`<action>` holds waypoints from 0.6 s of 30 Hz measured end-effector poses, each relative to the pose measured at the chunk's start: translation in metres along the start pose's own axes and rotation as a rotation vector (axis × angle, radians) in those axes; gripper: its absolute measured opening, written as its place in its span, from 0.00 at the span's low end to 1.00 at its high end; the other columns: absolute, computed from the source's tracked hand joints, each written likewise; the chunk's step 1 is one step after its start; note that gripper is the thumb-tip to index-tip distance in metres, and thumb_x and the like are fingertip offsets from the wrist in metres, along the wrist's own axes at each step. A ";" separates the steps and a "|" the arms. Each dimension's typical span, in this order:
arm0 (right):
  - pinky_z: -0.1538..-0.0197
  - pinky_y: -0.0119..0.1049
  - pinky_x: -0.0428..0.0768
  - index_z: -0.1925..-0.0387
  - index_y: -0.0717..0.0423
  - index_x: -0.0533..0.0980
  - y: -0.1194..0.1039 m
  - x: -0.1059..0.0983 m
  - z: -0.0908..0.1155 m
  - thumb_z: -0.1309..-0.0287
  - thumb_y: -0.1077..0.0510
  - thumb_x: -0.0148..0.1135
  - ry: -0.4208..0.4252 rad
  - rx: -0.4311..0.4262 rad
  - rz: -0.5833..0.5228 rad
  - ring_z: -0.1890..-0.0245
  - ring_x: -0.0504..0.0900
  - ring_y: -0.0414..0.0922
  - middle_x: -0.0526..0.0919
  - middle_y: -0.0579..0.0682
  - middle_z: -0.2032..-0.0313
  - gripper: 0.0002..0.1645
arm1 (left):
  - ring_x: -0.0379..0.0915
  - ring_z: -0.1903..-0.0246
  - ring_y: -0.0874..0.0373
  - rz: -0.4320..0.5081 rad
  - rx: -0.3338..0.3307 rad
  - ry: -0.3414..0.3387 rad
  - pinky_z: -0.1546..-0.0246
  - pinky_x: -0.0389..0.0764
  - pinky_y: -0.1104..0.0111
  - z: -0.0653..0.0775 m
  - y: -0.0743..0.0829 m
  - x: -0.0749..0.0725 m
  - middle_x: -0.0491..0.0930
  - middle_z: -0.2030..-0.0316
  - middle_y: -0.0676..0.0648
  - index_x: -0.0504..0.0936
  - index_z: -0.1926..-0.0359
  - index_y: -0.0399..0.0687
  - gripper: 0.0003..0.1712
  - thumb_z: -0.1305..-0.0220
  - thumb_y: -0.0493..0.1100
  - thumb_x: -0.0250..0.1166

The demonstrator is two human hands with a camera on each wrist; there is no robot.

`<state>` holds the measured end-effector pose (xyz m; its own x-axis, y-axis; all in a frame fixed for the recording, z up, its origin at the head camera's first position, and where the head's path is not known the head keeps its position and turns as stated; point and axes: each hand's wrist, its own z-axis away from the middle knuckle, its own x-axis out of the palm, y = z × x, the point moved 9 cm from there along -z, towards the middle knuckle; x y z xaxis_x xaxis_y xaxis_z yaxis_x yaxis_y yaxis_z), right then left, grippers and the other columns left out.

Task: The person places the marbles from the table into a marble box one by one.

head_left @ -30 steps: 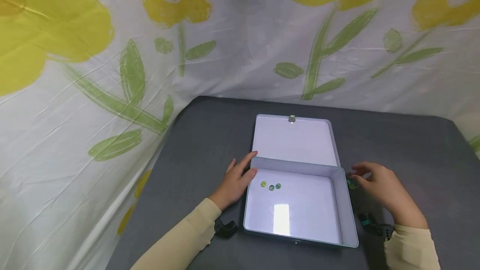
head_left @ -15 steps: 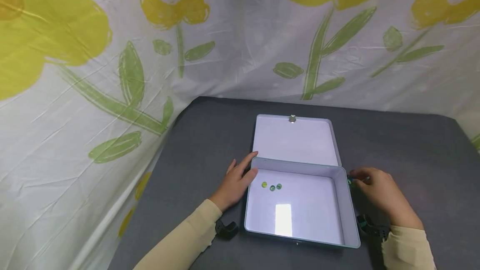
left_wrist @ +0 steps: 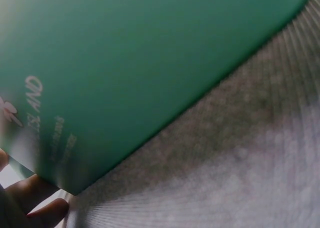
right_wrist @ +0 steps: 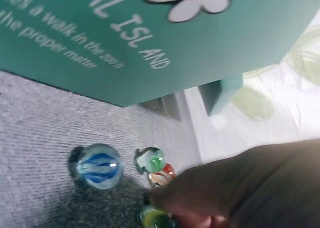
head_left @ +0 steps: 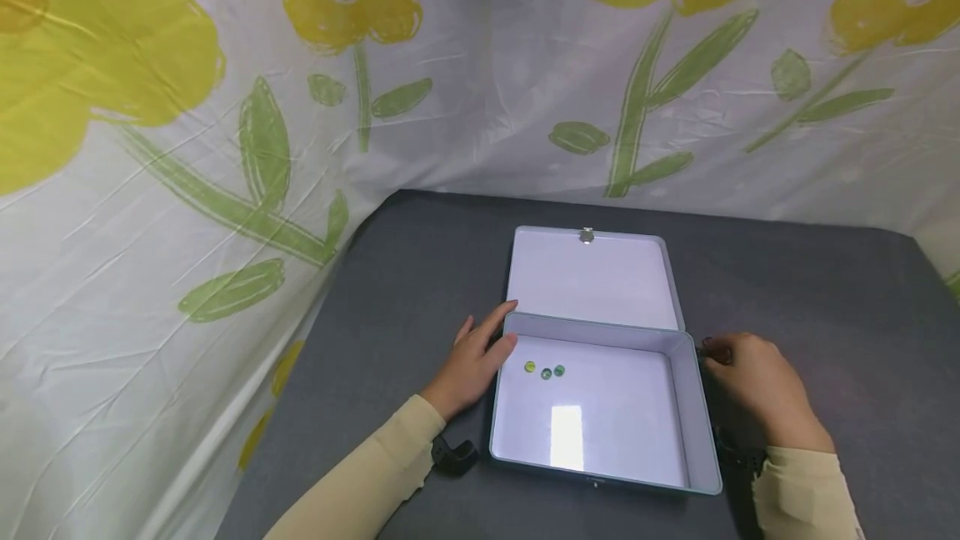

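Beside the right wall of a green metal box (head_left: 600, 407) with a white inside, my right hand (head_left: 761, 382) is low over the table. In the right wrist view its thumb (right_wrist: 200, 188) and fingers curl at a yellow-green marble (right_wrist: 156, 219), pinching it. Close by lie a blue-streaked marble (right_wrist: 100, 166), a green one (right_wrist: 151, 160) and an orange-red one (right_wrist: 163, 176). My left hand (head_left: 468, 365) rests at the box's upper left corner, thumb on the rim, fingers spread. Inside the box sit a yellow marble (head_left: 529, 367) and two green marbles (head_left: 552, 372).
The box's hinged lid (head_left: 592, 277) lies folded back behind it, with a metal clasp (head_left: 587, 235) at its far edge. A dark grey cloth covers the table (head_left: 427, 257). Behind hangs a white curtain (head_left: 480, 107) printed with yellow flowers.
My right hand has moved slightly left and lower toward the box's side, its fingers closing over the marbles there, which are now hidden in the head view. The left hand stays put.
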<state>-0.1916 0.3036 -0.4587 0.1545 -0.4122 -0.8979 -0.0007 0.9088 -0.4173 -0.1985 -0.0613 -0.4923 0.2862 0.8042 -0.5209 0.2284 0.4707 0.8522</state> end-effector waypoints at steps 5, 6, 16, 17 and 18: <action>0.55 0.67 0.81 0.53 0.68 0.86 -0.002 -0.001 -0.002 0.38 0.64 0.65 0.028 -0.030 0.019 0.55 0.86 0.68 0.88 0.67 0.58 0.14 | 0.63 0.24 0.56 0.000 -0.002 0.002 0.18 0.33 0.51 0.000 0.001 0.000 0.73 0.27 0.52 0.59 0.18 0.62 0.33 0.18 0.58 0.46; 0.55 0.66 0.81 0.54 0.68 0.86 -0.003 -0.001 -0.002 0.39 0.65 0.65 0.034 -0.035 0.021 0.55 0.86 0.68 0.88 0.67 0.58 0.14 | 0.63 0.24 0.57 0.000 -0.003 0.001 0.18 0.32 0.51 0.000 0.001 0.000 0.73 0.27 0.52 0.59 0.18 0.62 0.33 0.18 0.58 0.46; 0.66 0.60 0.82 0.54 0.66 0.86 -0.020 -0.023 0.009 0.33 0.59 0.66 0.146 -0.052 0.024 0.61 0.85 0.64 0.85 0.66 0.58 0.14 | 0.63 0.24 0.56 0.005 0.014 -0.001 0.18 0.32 0.50 0.000 0.001 0.000 0.73 0.27 0.52 0.59 0.17 0.61 0.33 0.18 0.58 0.47; 0.68 0.57 0.82 0.54 0.66 0.86 -0.024 -0.026 0.010 0.32 0.58 0.67 0.156 -0.062 0.014 0.63 0.85 0.62 0.85 0.65 0.59 0.14 | 0.63 0.24 0.57 0.001 0.012 -0.003 0.18 0.32 0.51 0.000 0.000 0.000 0.73 0.27 0.52 0.58 0.17 0.62 0.33 0.18 0.58 0.46; 0.70 0.54 0.81 0.54 0.66 0.86 -0.029 -0.030 0.012 0.32 0.58 0.67 0.173 -0.078 0.007 0.64 0.85 0.60 0.85 0.64 0.59 0.14 | 0.63 0.24 0.56 0.003 0.016 0.000 0.18 0.32 0.50 0.000 0.001 0.000 0.73 0.27 0.52 0.58 0.17 0.61 0.33 0.18 0.58 0.46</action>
<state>-0.1846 0.2899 -0.4181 -0.0177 -0.4173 -0.9086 -0.0783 0.9065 -0.4148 -0.1986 -0.0610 -0.4915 0.2868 0.8057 -0.5183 0.2422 0.4624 0.8529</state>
